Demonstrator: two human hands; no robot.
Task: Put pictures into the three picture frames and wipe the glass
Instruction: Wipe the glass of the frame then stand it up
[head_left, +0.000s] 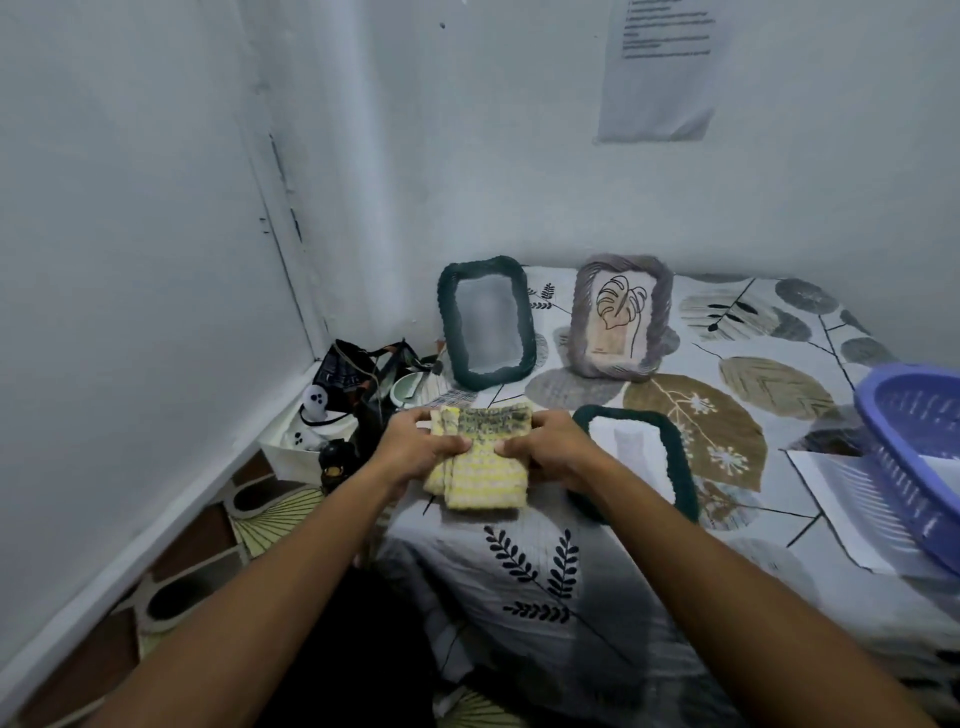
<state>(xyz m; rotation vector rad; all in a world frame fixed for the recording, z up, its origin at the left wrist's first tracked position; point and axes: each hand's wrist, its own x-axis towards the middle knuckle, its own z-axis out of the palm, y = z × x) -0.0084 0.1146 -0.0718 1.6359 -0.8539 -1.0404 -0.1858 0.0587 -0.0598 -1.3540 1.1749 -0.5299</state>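
Both arms are stretched straight out over the table (597, 582), bare forearms angling in toward each other. The left hand (415, 449) and right hand (553, 447) sit close together, each pinching one side of a folded cloth (480, 457), thumbs on top and fingers curled underneath. So both hands are clamped on it, holding it at the table's near-left edge.

The cloth is a yellow and white checked weave, kinda nubby, folded into a thick rectangle, with dark grey smudges across its far end.

Just right of the right hand, nearly touching it, a dark green frame (680, 467) lies flat with a white picture inside. Its border is ropey and braided with rounded corners. Further back, two more frames stand upright, tilted back a bit: another dark green braided frame (485, 322) on the left, its inside too blurry to make out, and a grey braided frame (618, 317) on the right showing a line drawing of a monstera leaf.

The table wears a white tablecloth with a leaf print. A purple slotted plastic basket (904, 452) sits at the right edge, on top of a sheet of white paper (831, 499). On the floor left of the table there's a jumble of bags (353, 384).
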